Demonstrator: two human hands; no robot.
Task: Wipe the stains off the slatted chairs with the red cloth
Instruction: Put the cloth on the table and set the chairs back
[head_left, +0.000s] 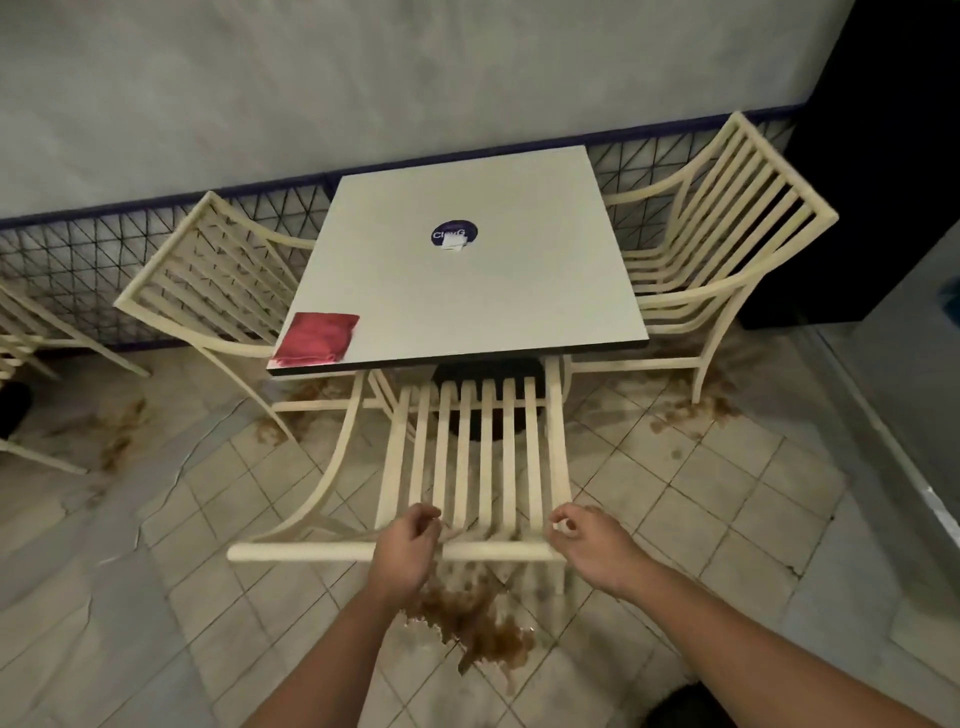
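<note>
Okay, red cloth (317, 338) is lying folded on the surface's (467, 301) near-left corner, well apart from my hands. Left hand (410, 540) and right hand (587, 540) are hovering by the near chair's (311, 552) top rail, fingers (427, 515) loosely curled, holding nothing. I'm expecting soft, light fabric and planning on pinching its near edge.

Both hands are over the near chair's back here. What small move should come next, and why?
Probably reach the left hand to the red cloth and pick it up. It lies on the table's near-left corner, neither hand holds it, and brown stains seem to mark the near chair's slats, so wiping cannot start yet.
</note>
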